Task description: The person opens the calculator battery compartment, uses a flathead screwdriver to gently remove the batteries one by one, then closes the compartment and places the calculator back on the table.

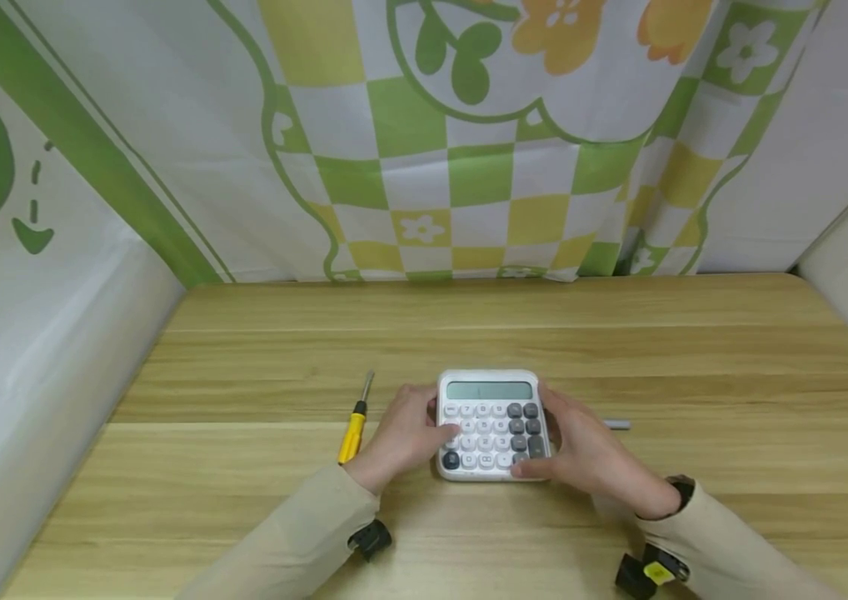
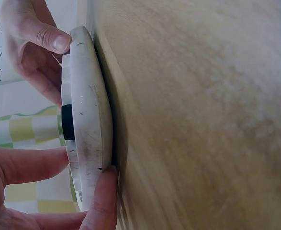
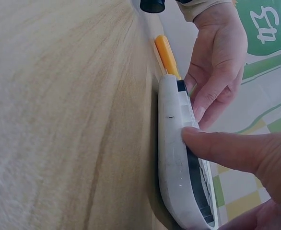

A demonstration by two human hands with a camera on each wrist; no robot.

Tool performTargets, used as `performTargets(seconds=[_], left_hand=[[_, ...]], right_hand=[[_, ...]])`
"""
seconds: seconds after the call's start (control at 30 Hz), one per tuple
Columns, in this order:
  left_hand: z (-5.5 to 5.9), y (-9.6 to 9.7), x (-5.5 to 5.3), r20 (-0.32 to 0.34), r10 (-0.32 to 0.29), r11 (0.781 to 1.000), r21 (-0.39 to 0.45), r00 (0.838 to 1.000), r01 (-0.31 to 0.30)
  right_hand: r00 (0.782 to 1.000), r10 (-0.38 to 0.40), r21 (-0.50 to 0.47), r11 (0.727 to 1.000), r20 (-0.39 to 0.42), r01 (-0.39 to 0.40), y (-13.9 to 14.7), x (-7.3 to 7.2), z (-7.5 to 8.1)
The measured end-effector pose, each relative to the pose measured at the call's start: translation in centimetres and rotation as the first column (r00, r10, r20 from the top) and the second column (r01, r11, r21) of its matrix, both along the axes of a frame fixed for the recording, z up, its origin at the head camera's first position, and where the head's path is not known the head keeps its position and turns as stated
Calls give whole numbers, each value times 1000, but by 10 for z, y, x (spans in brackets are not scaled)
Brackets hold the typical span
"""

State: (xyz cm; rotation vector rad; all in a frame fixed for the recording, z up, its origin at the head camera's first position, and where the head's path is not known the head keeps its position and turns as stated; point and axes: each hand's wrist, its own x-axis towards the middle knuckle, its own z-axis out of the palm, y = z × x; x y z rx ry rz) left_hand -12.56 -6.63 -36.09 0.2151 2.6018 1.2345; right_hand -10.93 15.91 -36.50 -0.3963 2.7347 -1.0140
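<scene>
A white calculator [image 1: 486, 427] with white, grey and black keys faces up at the wooden table, its grey display on the far side. On its left side my left hand [image 1: 409, 429] grips it, thumb over the left keys; the left wrist view shows a fingertip [image 2: 104, 191] low against its edge. My right hand [image 1: 589, 446] holds the right side, thumb at the near right corner and fingers along the edge. Scuff marks show on the calculator's white side [image 2: 90, 100]. Whether its base is slightly off the table I cannot tell.
A yellow-handled screwdriver [image 1: 353, 429] lies left of my left hand, tip pointing away. Partly behind my right hand lies a small grey rod-like thing [image 1: 616, 424]. A checked green and yellow cloth [image 1: 480, 183] hangs at the table's [image 1: 266, 358] far edge.
</scene>
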Motion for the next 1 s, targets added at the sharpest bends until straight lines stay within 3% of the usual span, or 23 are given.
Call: performTargets(seconds=[0.57,0.83,1.0], left_hand=[[-2,0,-2,-18,-12,1000,-10,1000,11],[-1,3,4,-43,-26,1000,-11,999,26],[2,5,11,-91,-34,996,-84,995,27]], right_hand=[[999,39,2,999,-8,-39,0,1,2],[998,52,-1,999,-45,-52,1,3,1],[994,35,33,999,-102,-32,3,6,1]])
